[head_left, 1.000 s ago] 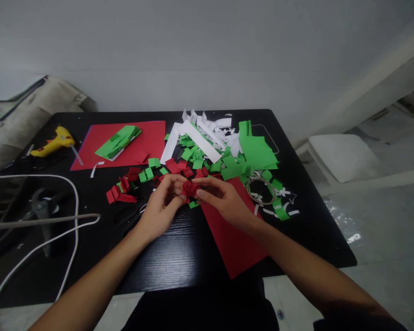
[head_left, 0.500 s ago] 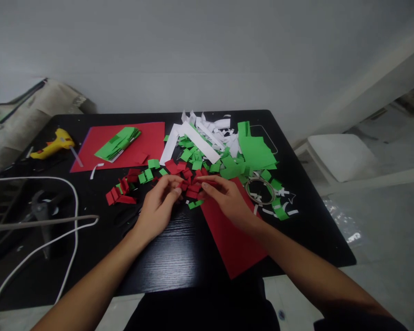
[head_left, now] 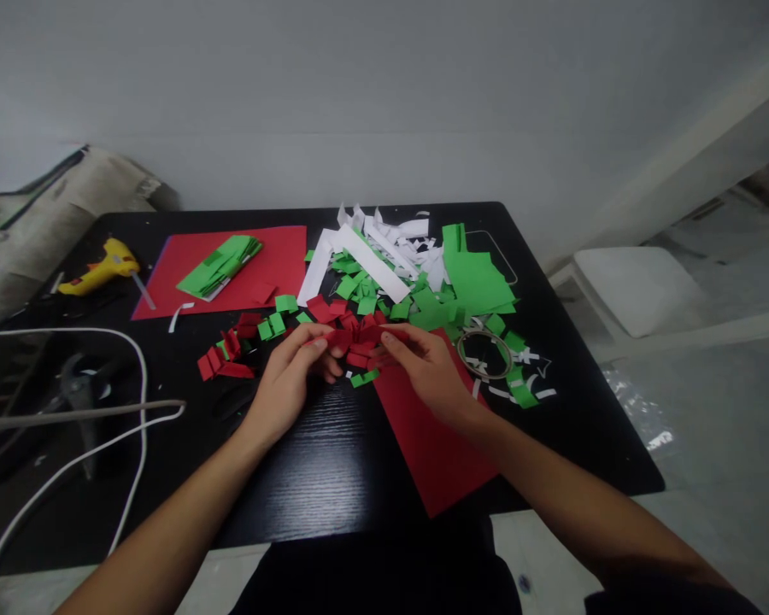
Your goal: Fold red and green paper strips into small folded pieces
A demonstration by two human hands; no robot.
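My left hand (head_left: 290, 369) pinches a small folded red paper piece (head_left: 340, 339) between thumb and fingertips. Across from it, my right hand (head_left: 431, 371) is closed with thumb against fingers on another bit of red paper (head_left: 372, 336); whether the two bits are joined I cannot tell. Beneath and behind the fingertips lies a pile of red folded pieces (head_left: 320, 309). A green folded piece (head_left: 365, 377) rests just below them on the black table (head_left: 320, 487). Under my right hand and wrist is a red sheet (head_left: 432, 461).
White strips (head_left: 375, 265) and green squares (head_left: 366, 290) are heaped behind the hands. At left are a yellow glue gun (head_left: 106, 269), pliers (head_left: 80, 393), a white cable (head_left: 142, 410) and a red sheet (head_left: 282, 256) bearing green strips (head_left: 221, 265). A ring (head_left: 485, 354) lies right.
My left hand has shifted slightly left and its fingers have changed position around the red paper. My right thumb has moved up a little on its piece.
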